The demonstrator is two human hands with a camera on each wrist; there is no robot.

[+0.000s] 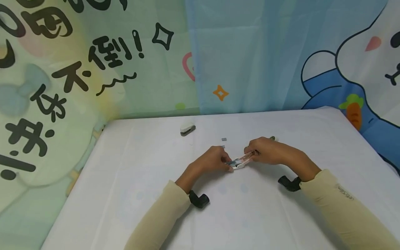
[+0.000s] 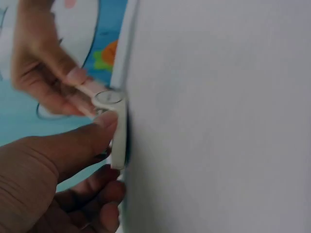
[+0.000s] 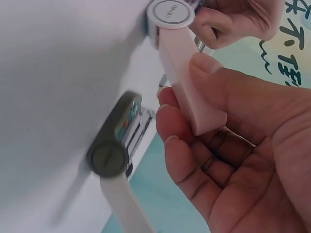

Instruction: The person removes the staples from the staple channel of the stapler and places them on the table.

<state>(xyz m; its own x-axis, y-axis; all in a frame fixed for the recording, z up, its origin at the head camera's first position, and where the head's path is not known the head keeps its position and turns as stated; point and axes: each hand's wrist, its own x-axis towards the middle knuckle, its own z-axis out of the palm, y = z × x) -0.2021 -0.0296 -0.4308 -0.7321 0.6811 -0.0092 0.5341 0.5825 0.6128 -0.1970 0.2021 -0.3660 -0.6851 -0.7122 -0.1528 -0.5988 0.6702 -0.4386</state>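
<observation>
Between both hands is a pink and white stapler (image 1: 240,166), its pink top arm (image 3: 182,73) swung open from the white base (image 2: 118,141). My left hand (image 1: 215,159) pinches the base, with the thumb (image 2: 99,131) against its side. Thumb and fingers of my right hand (image 1: 269,151) grip the pink arm. Close beside the right hand, a second stapler (image 3: 109,158), dark green and white, lies folded open; the hand hides most of it in the head view.
Two small grey staple strips (image 1: 224,139) lie beyond the left hand. A white and grey stapler (image 1: 188,130) rests farther back on the white-covered table (image 1: 140,166). Printed curtains (image 1: 243,59) hang behind the table's far edge.
</observation>
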